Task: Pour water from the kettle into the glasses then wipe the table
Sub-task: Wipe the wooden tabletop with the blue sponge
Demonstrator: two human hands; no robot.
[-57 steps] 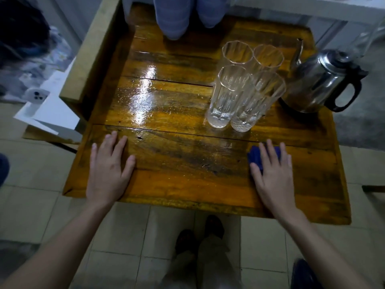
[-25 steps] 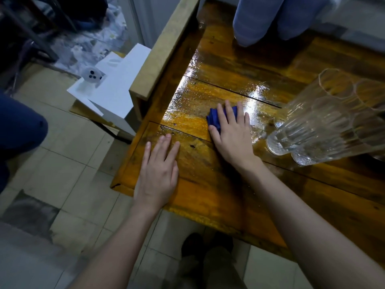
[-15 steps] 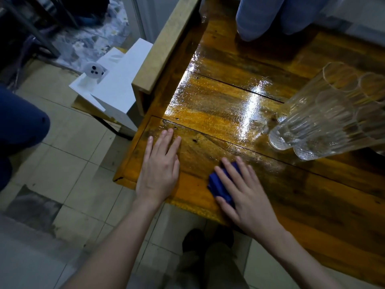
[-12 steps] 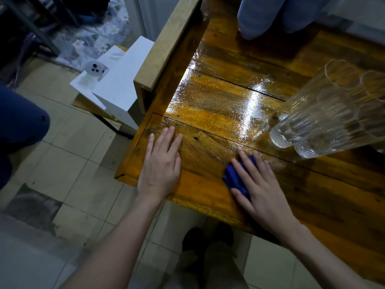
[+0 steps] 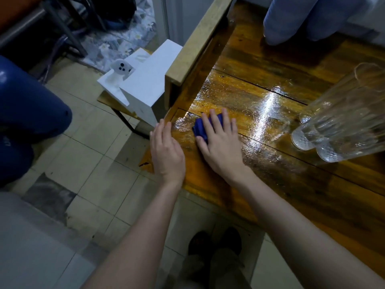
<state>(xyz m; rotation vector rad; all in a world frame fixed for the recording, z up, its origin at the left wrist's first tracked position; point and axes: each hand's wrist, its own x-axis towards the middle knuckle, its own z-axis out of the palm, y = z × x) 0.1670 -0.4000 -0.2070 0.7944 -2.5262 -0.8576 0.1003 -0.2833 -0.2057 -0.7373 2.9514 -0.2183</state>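
My right hand (image 5: 220, 142) lies flat on a small blue cloth (image 5: 200, 127), pressing it onto the wet, glossy wooden table (image 5: 260, 180) near the table's left edge. The cloth shows only at my fingers' left side. Just left of it, my left hand (image 5: 166, 153) rests palm down on the table's front-left corner, fingers together, holding nothing. Several clear ribbed glasses (image 5: 337, 122) stand clustered at the right edge of the view, with water in their bottoms. The kettle is out of view.
A raised wooden rail (image 5: 195, 46) borders the table's left side. A white box (image 5: 143, 88) with a small white device (image 5: 121, 68) stands beside it on the tiled floor. Someone's blue-clad knees (image 5: 302, 19) lean over the far edge. Another person's leg (image 5: 29, 105) is at left.
My right hand slid the blue cloth from the front edge forward and left, up beside my left hand. The left hand shifted slightly toward the corner. The view swung a little left.
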